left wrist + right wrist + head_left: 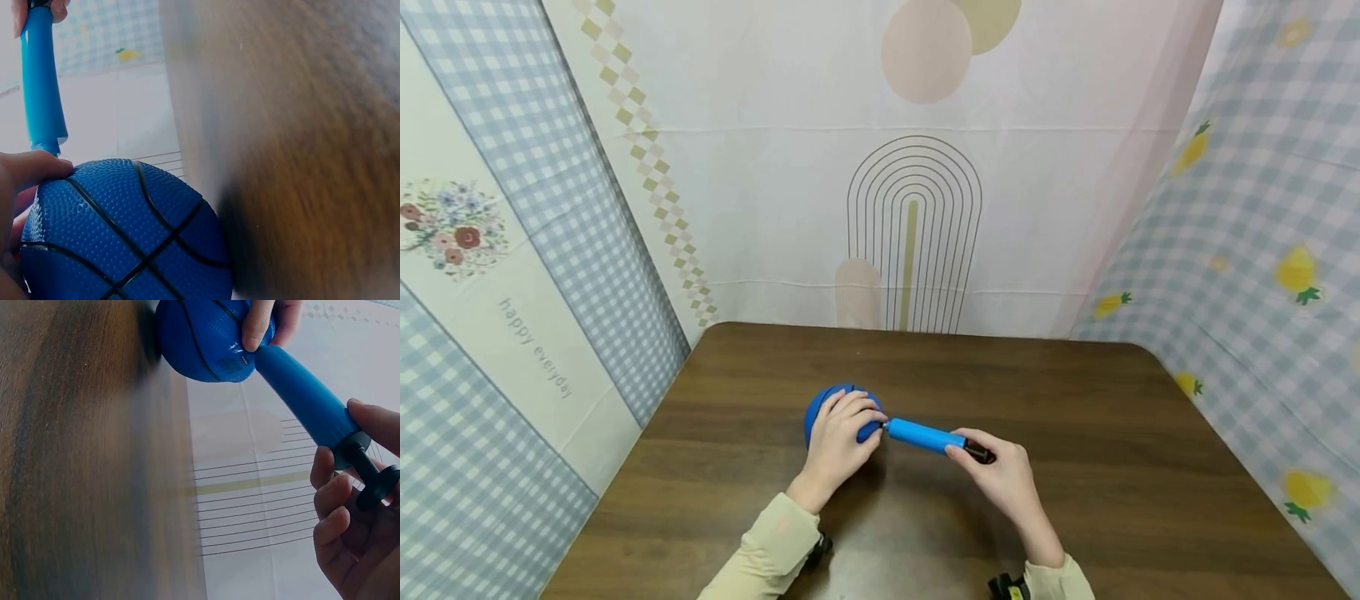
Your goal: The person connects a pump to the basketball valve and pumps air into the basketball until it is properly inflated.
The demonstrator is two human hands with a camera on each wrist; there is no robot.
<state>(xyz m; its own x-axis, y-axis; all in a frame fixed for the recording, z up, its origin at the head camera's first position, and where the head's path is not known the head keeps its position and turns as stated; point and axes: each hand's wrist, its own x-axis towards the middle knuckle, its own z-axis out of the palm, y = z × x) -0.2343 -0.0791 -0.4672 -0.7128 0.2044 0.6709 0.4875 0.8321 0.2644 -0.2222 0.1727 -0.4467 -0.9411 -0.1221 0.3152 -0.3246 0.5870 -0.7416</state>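
Observation:
A small blue basketball [169,250] with black seam lines sits on the wooden table [760,517], left of centre. My left hand [838,437] lies over its top and right side, fingers curled round it and thumb near the pump's tip. Against the ball's right side is the front end of a blue hand pump [921,434], slanting slightly down to the right. Near the rear of the barrel, my right hand [1003,477] grips the pump between thumb and fingers. The black pump handle [378,487] juts out a short way over the right palm.
A white patterned cloth [775,208] hangs behind the table's far edge. Checked cloths hang on both sides, the left one [512,108] with flowers and lettering, the right one [1247,250] with yellow fruit. A dark wrist device [1009,587] sits at the right cuff.

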